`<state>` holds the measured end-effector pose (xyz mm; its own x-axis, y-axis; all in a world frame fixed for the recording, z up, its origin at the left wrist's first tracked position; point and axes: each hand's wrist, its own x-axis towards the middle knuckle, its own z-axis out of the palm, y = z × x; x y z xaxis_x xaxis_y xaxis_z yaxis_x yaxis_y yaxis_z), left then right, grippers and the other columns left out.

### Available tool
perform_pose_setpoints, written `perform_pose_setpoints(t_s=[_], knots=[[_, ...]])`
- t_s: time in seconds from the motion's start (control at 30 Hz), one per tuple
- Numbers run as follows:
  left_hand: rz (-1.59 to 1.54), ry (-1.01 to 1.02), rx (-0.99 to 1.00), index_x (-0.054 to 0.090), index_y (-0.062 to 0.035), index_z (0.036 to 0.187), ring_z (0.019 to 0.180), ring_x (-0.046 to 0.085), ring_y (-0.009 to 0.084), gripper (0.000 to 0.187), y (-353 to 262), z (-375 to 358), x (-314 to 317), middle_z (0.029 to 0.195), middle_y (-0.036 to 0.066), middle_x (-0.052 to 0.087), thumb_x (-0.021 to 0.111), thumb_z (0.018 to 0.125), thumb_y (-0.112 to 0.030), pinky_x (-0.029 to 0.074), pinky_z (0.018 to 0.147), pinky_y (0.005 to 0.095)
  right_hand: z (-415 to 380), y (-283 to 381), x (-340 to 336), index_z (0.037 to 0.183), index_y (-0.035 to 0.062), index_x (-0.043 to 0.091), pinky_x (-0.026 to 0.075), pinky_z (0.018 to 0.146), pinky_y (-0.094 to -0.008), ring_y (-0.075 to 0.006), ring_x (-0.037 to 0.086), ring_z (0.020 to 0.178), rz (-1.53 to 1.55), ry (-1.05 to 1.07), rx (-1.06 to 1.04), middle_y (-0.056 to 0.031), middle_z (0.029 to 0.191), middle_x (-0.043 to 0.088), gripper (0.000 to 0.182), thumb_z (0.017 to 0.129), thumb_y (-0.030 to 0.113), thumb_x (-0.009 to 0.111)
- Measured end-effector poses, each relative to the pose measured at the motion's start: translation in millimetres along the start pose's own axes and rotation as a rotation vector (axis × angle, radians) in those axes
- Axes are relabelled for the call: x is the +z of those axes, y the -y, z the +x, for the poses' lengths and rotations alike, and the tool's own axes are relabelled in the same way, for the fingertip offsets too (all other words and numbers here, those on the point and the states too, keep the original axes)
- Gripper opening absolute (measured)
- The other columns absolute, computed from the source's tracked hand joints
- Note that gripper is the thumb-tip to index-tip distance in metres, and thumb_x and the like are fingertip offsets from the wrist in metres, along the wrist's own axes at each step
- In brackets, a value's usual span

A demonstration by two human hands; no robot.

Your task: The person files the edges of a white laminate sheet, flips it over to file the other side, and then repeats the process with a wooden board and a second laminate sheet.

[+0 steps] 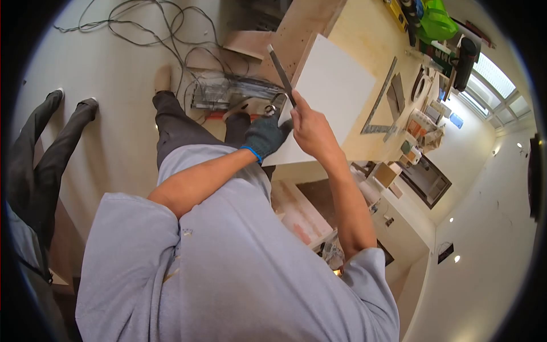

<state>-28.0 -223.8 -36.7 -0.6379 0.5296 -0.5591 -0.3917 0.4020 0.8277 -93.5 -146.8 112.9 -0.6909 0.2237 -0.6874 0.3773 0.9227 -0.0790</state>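
My right hand [314, 132], bare, is closed around a long flat dark metal file [279, 71], which points up and away over the near edge of a white board [333, 85]. The board lies flat on the workbench. My left hand [266, 137], in a dark glove with a blue cuff, is at that same edge, close beside my right hand. Its thumb lies over the board and its fingers go down the outer side, partly hidden. A small round metallic thing [270, 109] shows by the gloved fingertips; I cannot make out what it is.
On the bench [364, 34] lie a metal square [376, 129] and a bright green bag [437, 21] among tools. Tangled black cables [165, 34] run over the floor. Another person's legs [48, 137] stand at the left. A pinkish panel [299, 214] sits below the bench.
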Motion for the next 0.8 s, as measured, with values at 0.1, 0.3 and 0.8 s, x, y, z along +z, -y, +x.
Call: perform_pose_setpoints(t_s=[0.1,0.3,0.8], knots=[[-0.027,-0.029,-0.001,0.06,0.001,0.123,0.105,0.063,0.0428,0.069,-2,5,-9,0.113,0.028,0.066,0.055,0.091,-0.061,0.05,0.09,0.0489,-26,-2,-16,0.147,0.006,0.042,0.049,0.079,-0.0521,-0.0464,0.063,0.089,0.047,-0.038,-0.025,-0.0279,0.093,0.067,0.049,0.101,0.016,0.05],[-0.129,-0.002,0.009,0.058,-0.0005,0.127,0.112,0.06,0.0433,0.064,0,2,-9,0.121,0.028,0.062,0.056,0.093,-0.055,0.048,0.094,0.049,-22,8,11,0.149,0.0054,0.039,0.049,0.081,-0.0516,-0.0475,0.063,0.09,-0.092,0.032,0.091,-0.0287,0.096,0.067,0.051,0.101,0.015,0.05],[-0.173,-0.115,0.088,0.061,-0.001,0.117,0.106,0.062,0.0425,0.056,-15,11,-15,0.113,0.027,0.065,0.062,0.09,-0.05,0.049,0.09,0.048,-10,-8,-58,0.147,0.0055,0.043,0.047,0.081,-0.0488,-0.0456,0.061,0.091,0.06,-0.146,-0.073,-0.0284,0.095,0.064,0.048,0.1,0.014,0.051]])
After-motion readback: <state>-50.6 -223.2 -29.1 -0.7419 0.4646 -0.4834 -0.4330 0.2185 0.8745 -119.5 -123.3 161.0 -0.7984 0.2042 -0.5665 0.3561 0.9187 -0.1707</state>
